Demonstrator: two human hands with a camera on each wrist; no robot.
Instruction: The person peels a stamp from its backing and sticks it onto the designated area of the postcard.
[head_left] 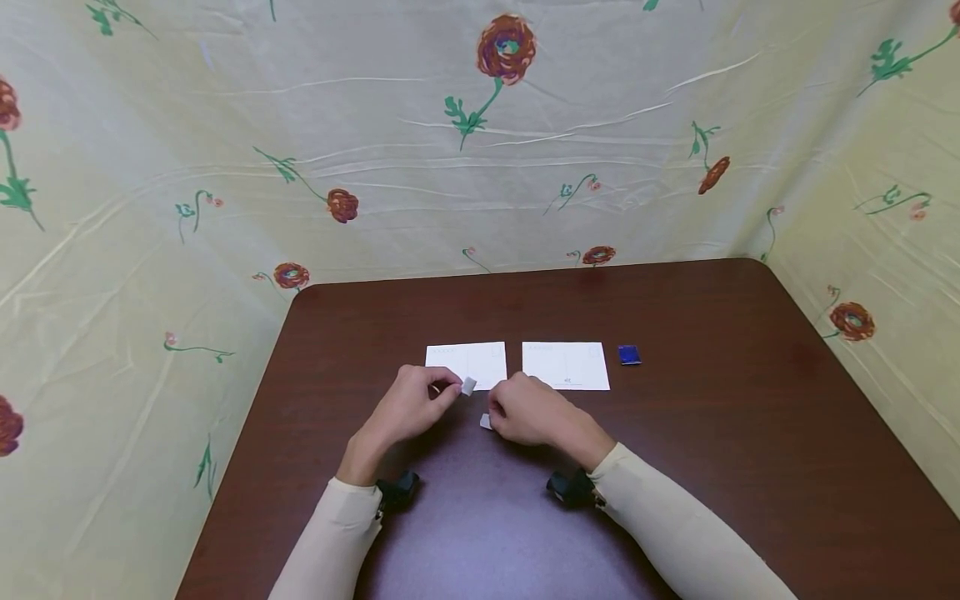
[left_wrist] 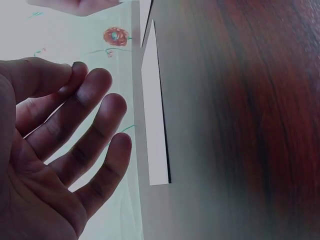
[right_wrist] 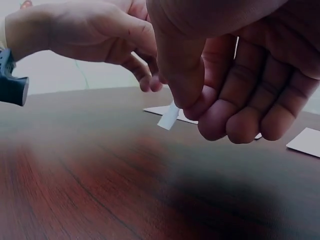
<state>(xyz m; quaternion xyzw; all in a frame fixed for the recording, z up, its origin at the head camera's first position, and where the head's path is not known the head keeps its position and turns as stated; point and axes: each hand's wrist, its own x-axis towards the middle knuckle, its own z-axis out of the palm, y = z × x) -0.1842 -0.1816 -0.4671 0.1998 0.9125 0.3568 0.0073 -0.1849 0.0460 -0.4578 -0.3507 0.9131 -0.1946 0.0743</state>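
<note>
My left hand (head_left: 414,402) pinches a small pale rectangular piece (head_left: 468,386) between thumb and forefinger, over the lower edge of the left white postcard (head_left: 457,357). In the left wrist view, the other fingers (left_wrist: 101,125) are spread and loosely bent. My right hand (head_left: 534,410) is just in front of the two postcards, thumb and forefinger pinching a small white slip of paper (right_wrist: 169,117) that sticks out below the fingertips. Beside the left card lies the right postcard (head_left: 566,367), faintly printed and partly behind the right hand.
A small dark blue square packet (head_left: 629,355) lies right of the postcards. All of this is on a dark brown wooden table (head_left: 360,325) with rounded far corners. Flowered pale sheeting (head_left: 405,125) hangs around it. Each wrist wears a black camera (head_left: 570,489).
</note>
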